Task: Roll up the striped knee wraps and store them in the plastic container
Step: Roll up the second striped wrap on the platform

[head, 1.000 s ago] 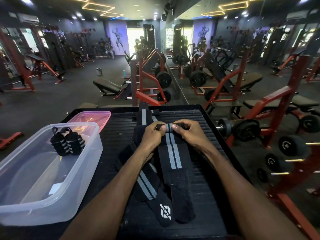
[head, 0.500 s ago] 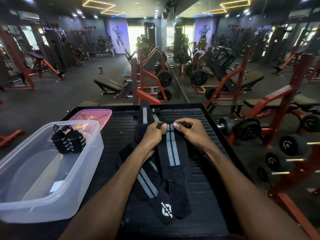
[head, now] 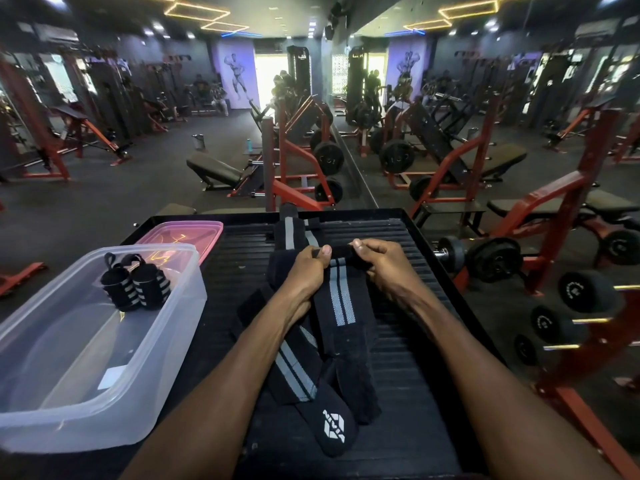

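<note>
Both hands pinch the far end of the black knee wrap with two grey stripes (head: 341,303): left hand (head: 304,268) on the left side of the fold, right hand (head: 384,263) on the right, thumbs on top. That end is turned over into a small tight start of a roll, held level across the strip so it should wind straight; the rest trails toward me, flat on the black ribbed counter (head: 415,341), so it can feed in as I roll. A second black grey-striped wrap with a white logo on its near end (head: 301,372) lies diagonally under my left forearm, partly under the one I'm working; it may drag along when I roll, so watch that. A third black wrap with a grey stripe (head: 288,230) hangs over the counter's far edge, just beyond my knuckles, not in the way yet. The clear plastic container (head: 173,344) sits at the counter's left edge, open, with two rolled black-and-grey striped wraps (head: 135,284) already in its far end and plenty of room left. Its pink translucent lid (head: 187,233) lies behind it near the far-left corner, clear of the drop path. My read: two done, three left.
</note>
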A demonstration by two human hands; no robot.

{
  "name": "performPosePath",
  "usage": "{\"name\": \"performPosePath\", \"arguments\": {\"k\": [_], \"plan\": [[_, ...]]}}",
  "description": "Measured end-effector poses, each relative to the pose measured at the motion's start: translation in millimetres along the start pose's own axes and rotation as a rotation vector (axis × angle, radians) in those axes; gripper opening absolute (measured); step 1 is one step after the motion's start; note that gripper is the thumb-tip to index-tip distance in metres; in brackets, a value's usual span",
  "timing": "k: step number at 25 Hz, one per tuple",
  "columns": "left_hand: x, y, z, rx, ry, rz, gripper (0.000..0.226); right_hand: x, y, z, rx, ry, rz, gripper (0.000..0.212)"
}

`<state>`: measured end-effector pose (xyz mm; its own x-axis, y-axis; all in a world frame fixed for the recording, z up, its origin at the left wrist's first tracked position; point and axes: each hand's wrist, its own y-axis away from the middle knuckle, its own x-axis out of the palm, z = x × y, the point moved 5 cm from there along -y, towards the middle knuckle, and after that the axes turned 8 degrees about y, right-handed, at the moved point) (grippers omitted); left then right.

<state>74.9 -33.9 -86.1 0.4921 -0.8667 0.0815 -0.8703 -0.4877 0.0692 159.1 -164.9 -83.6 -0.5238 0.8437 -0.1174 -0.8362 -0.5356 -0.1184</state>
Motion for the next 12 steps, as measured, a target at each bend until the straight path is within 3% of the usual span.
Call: {"name": "performPosePath", "arguments": {"k": [6,12], "plan": [[1,-1,2,-0.061,0.089,0.018,0.038,7,3,-3,0.04,-0.259,0.073,0.027],[-2,7,-2,-0.164,0.296,0.138,0.024,13,10,-2,0.021,-0.318,0.109,0.022]]}}
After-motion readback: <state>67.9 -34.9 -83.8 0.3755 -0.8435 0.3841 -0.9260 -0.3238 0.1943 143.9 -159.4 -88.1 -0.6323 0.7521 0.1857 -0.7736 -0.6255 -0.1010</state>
